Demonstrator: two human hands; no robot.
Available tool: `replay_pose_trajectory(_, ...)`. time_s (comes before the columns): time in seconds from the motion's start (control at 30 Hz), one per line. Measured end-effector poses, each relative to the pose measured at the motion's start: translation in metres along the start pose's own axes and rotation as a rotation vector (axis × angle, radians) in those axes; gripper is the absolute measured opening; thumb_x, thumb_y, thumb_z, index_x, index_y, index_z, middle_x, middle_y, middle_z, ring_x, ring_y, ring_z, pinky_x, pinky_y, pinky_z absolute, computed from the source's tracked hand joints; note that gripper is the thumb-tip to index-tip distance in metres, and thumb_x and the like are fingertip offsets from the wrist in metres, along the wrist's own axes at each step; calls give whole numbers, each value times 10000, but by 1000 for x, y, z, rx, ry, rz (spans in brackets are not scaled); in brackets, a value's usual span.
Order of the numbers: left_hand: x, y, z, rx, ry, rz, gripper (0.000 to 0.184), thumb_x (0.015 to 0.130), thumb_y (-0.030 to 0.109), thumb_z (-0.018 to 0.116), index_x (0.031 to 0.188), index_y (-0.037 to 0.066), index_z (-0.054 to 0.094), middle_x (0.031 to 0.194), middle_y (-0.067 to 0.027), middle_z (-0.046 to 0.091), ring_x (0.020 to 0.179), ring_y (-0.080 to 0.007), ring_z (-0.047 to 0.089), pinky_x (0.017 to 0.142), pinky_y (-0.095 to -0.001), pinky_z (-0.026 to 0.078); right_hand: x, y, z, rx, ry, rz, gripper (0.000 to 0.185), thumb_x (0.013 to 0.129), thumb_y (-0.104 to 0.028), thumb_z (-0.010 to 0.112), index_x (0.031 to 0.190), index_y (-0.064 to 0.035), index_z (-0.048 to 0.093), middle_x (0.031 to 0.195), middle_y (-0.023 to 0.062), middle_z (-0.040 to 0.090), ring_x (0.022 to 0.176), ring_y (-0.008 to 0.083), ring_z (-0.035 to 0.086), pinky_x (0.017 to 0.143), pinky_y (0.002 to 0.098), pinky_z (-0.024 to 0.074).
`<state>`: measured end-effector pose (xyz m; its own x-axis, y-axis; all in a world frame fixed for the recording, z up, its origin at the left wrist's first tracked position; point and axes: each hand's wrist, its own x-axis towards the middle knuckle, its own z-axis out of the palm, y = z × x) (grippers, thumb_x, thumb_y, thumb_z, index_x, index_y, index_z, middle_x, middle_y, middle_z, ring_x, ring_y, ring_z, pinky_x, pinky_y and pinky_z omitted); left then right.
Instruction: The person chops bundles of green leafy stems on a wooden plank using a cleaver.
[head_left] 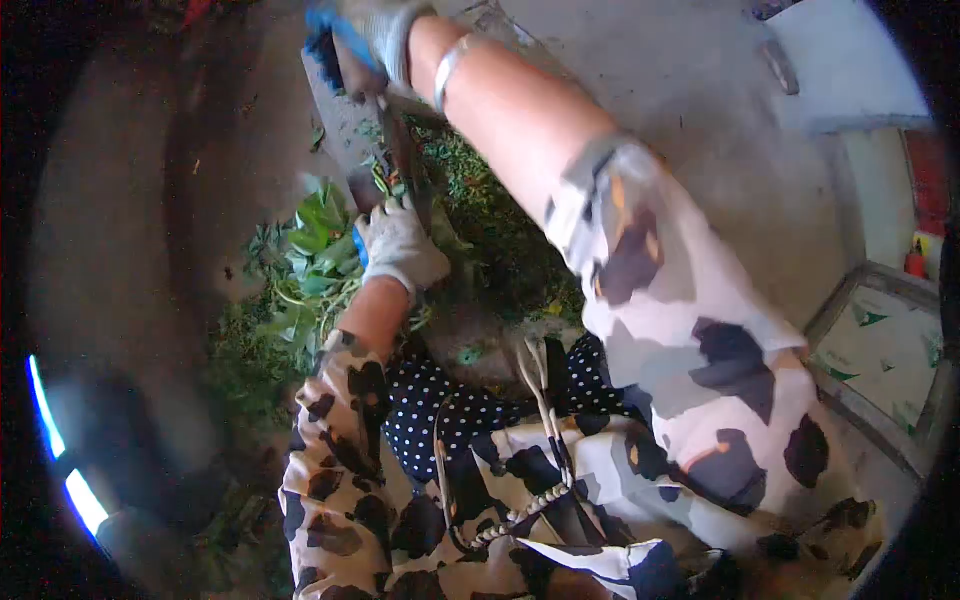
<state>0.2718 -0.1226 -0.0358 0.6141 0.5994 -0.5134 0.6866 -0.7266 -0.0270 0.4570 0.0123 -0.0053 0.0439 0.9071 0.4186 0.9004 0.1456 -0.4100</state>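
Observation:
My left hand [398, 243], in a white work glove with blue on it, is closed on a bunch of leafy green stems [322, 240]. The leaves spread out to its left, and cut stem ends show just beyond the fingers. Farther forward, my right hand [372, 38], gloved in grey and blue, is wrapped round the handle of a long dark blade [398, 145]. This blade slants back toward my left hand, above a board [335, 120]. Motion blurs the right hand, and how the blade is fixed is hidden.
Chopped greens [465, 180] lie heaped right of the blade, under my right arm. More loose greenery [245, 345] covers the ground at left. A framed panel [880, 345] and a small red bottle [915, 260] stand at far right, near a white surface [850, 60].

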Motion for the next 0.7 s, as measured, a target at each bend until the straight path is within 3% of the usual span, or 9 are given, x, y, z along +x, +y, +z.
replay_pose_trajectory(0.03,-1,0,1,-3,7,0,707,676,314,623,1260,0,379,1253,-199,425,1201,-343,380,1005,-516,246,-2,-9,24,-285,142,23,192,742,-250,632,832,-80,646,823,123,666,765,253,648,678,387,511)
replay_pose_trajectory(0.1,-1,3,-3,-81,24,-77,745,656,345,648,1259,0,380,1248,-200,430,1203,-340,381,1019,-509,239,-86,-64,-35,1070,317,581,216,821,-235,622,827,-22,655,698,26,629,617,81,560,539,274,460)
replay_pose_trajectory(0.17,8,-3,32,92,25,-68,759,682,454,615,1271,30,390,1285,-187,412,1222,-317,370,1026,-507,227,-151,-94,-11,855,393,660,217,817,-222,620,883,-18,652,724,37,640,631,107,576,581,274,474)
replay_pose_trajectory(0.23,52,-32,89,2,76,-10,709,730,483,567,1288,80,393,1301,-157,417,1233,-299,370,1021,-511,230,-221,-132,-27,849,302,322,200,843,-162,575,966,-8,610,916,66,644,799,106,582,729,269,472)
replay_pose_trajectory(0.3,24,-11,35,-64,13,-101,583,799,423,522,1272,104,407,1252,-139,467,1200,-296,409,1013,-493,250,-253,-134,-20,1054,224,323,279,871,-247,546,1008,-9,598,955,68,631,838,138,581,752,281,463)
replay_pose_trajectory(0.37,25,-15,41,-75,106,-42,663,719,406,614,1256,76,411,1236,-159,470,1190,-299,416,1014,-490,256,-262,-115,-36,1412,-164,604,368,892,-343,512,1042,-18,601,966,74,626,882,168,580,794,294,455)
replay_pose_trajectory(0.4,21,-14,42,-63,156,-2,751,616,375,693,1234,47,419,1221,-180,473,1185,-305,421,1008,-495,268,-246,-103,-32,1391,20,353,375,892,-344,519,1036,-8,604,963,77,632,912,163,572,854,302,437)
replay_pose_trajectory(0.57,20,-20,19,-104,-2,61,788,538,365,749,1188,35,452,1196,-165,489,1150,-320,447,988,-478,306,-168,-86,-49,-315,-578,-105,820,701,-516,641,1279,14,402,1377,217,323,1300,386,253,1044,512,239)
replay_pose_trajectory(0.7,19,-14,26,-162,138,12,833,543,359,728,1231,14,408,1243,-197,443,1167,-339,426,996,-483,292,-134,-90,3,-555,-1466,-52,936,612,-520,699,1310,12,375,1396,205,305,1324,374,202,1041,550,214)
